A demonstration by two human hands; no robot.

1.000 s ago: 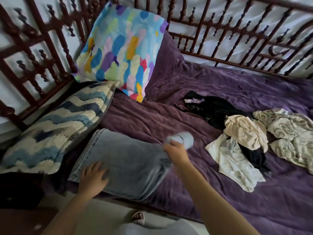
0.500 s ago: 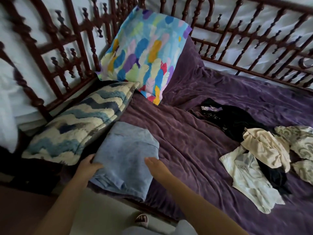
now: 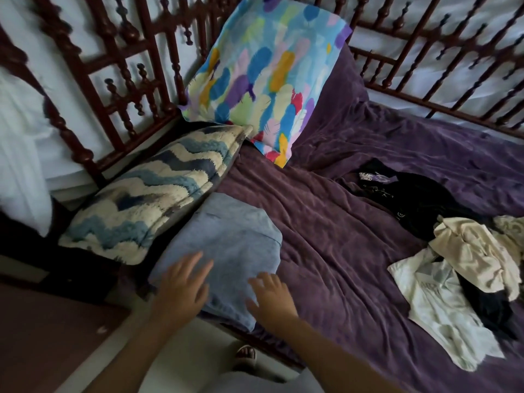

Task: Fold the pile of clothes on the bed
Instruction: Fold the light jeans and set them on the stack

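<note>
The bed point(image 3: 340, 251), under a purple cover, filled the view. The pile of clothes point(image 3: 465, 268), black, cream and white pieces tangled together, lay unfolded at 3 o'clock. It was well apart from the folded blue-grey garment point(image 3: 232, 242) at 7 o'clock, which sat just beside a zigzag pillow point(image 3: 147, 199). The left hand point(image 3: 181, 287) and right hand point(image 3: 272, 299) were spread over that garment's near edge, fingers point(image 3: 195, 265) released and straight, grasping nothing; contact was too blurred to confirm. That piece looked finished and was probably being smoothed. The next move would call for reaching toward 3 o'clock and drawing one item clear of the tangle.
</note>
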